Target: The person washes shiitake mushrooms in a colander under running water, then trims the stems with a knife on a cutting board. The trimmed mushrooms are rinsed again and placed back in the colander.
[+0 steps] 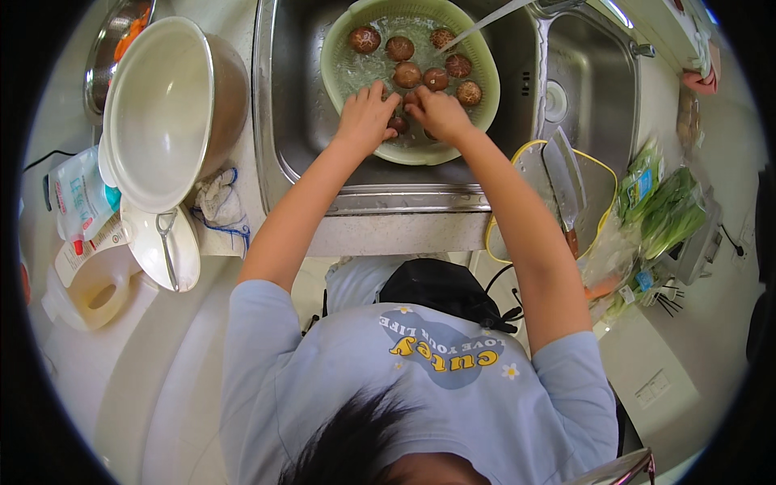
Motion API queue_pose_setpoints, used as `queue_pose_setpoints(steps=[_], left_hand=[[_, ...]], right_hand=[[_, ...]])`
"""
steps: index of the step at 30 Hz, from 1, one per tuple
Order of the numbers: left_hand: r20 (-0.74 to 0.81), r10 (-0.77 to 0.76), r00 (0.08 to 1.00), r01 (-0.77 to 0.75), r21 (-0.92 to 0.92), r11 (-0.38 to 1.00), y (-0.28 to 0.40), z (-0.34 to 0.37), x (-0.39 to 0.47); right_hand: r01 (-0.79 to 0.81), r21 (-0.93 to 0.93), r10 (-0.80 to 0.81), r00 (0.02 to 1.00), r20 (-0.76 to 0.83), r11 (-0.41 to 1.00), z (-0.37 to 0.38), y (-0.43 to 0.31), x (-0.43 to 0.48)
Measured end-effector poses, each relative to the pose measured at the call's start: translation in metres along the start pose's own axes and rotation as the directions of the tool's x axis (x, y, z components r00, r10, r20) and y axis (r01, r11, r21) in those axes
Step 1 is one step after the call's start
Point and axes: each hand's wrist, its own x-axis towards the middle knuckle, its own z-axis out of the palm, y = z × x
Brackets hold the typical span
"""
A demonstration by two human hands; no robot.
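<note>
A pale green plastic colander basin [329,66] sits in the steel sink, filled with water. Several brown shiitake mushrooms [407,75] float in it, their caps cracked and mostly facing up. My right hand [441,114] pinches one mushroom [411,99] near the middle of the basin. Opposite it, my left hand [365,118] reaches over the near-left rim with its fingers bent towards the water. Another mushroom [398,125] lies beside the left thumb; whether those fingers grip anything is unclear. From the upper right, a stream of water [485,22] runs into the basin.
A large white bowl [160,115] stands on the left counter, by a cloth [219,203] and a peeler [165,248] on a white dish. Right of the basin, a cleaver [564,176] rests on a yellow-edged cutting board [597,209]. Bagged greens [673,212] lie further right.
</note>
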Motion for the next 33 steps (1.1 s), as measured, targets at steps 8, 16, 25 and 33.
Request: queue_pose_setpoints(steps=[8,16,25,33], left_hand=[[0.143,0.051,0.988,-0.055,0.028,0.998,0.001,0.0,0.004],[0.017,-0.053,0.998,0.046,-0.783,0.62,0.006,-0.051,-0.003],[-0.488,0.067,0.871,-0.303,-0.424,0.854,0.063,-0.117,-0.024],[-0.393,0.037,0.919,-0.33,-0.712,0.62,0.075,-0.15,-0.035]], right_hand=[[-0.261,0.805,0.257,0.956,0.14,0.533,-0.024,0.015,-0.008],[-0.057,0.283,0.175,0.895,-0.41,0.958,-0.068,-0.016,-0.044],[-0.023,0.999,0.125,0.992,0.026,-0.029,-0.132,-0.088,-0.096],[0.111,0.993,0.033,0.993,-0.109,-0.052,-0.146,-0.089,-0.123]])
